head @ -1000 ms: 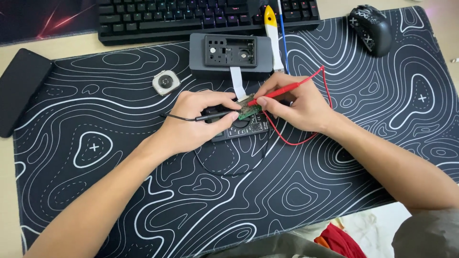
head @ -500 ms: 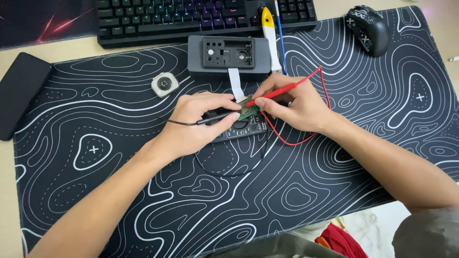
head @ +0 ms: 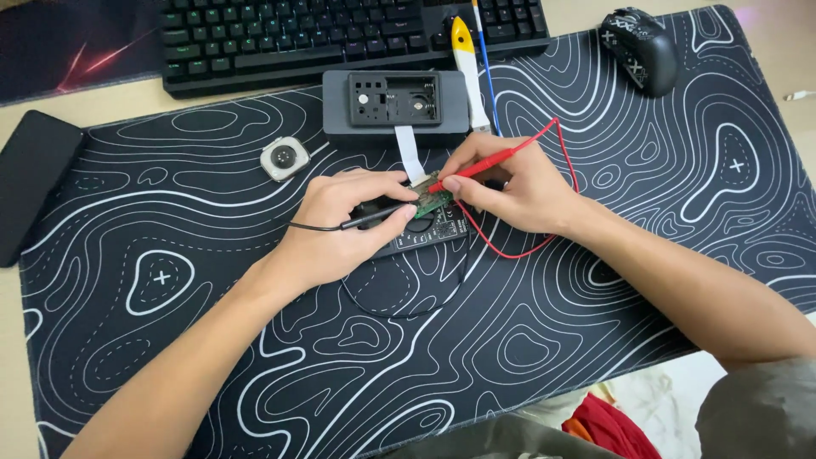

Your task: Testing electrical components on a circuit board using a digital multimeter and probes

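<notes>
Green circuit board (head: pixel 433 201) between two probes.
Left hand (head: pixel 344 225) pinches the black probe (head: pixel 374 218), right hand (head: pixel 510 183) pinches the red probe (head: pixel 480 164); both tips touch it.

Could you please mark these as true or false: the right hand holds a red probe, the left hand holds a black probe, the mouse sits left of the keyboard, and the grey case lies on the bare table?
1. The right hand holds a red probe: true.
2. The left hand holds a black probe: true.
3. The mouse sits left of the keyboard: false, it sits to the right.
4. The grey case lies on the bare table: false, it lies on the patterned mat.
</notes>
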